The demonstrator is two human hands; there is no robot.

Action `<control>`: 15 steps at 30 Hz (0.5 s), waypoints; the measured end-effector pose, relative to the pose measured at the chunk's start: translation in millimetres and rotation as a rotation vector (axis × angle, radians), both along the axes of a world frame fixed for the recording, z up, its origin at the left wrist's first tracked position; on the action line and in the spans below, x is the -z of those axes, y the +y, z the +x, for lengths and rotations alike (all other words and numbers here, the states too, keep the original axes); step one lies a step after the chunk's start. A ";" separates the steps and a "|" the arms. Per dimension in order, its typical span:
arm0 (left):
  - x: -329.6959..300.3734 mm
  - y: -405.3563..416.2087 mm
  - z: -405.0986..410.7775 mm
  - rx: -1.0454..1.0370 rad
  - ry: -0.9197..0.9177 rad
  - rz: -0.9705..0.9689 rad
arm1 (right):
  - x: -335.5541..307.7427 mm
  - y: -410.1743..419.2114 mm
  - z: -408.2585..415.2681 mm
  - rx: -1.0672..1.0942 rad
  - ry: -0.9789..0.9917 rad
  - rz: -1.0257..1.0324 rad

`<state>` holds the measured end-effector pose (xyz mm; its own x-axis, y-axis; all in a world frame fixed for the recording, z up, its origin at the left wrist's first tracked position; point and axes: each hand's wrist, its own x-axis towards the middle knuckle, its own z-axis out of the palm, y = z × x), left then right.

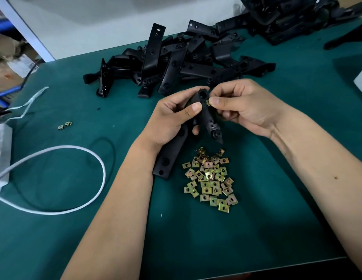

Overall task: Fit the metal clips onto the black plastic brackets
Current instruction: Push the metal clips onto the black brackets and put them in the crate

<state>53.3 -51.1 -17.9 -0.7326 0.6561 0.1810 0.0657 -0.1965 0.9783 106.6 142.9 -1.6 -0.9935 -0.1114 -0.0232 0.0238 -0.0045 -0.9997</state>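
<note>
Left hand [172, 116] wrapped around a black plastic bracket [204, 116] held above the green mat [196, 239], thumb pressed on its upper part. Right hand [242, 106] pinching a metal clip [207, 102] between thumb and forefinger, touching the bracket's edge. Loose clips [210, 178] heaped just below; more brackets [176, 61] piled beyond the hands. Two stray clips [65, 125] and a white cable [75, 178] off left.

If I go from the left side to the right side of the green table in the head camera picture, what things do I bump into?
White power strip → looped white cable → two stray brass-coloured metal clips → left hand gripping a black plastic bracket → right hand pinching a metal clip.
</note>
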 end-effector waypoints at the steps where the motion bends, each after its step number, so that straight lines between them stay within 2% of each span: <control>1: -0.2 2.2 0.4 -0.001 -0.010 -0.008 | 0.1 0.7 0.5 0.008 -0.007 0.018; 11: 2.1 5.1 -1.3 -0.107 0.011 -0.051 | 6.0 -6.7 0.9 0.090 -0.097 -0.099; 15: 0.2 2.5 -0.5 -0.146 0.039 -0.076 | 10.1 -13.9 0.5 0.150 -0.043 -0.089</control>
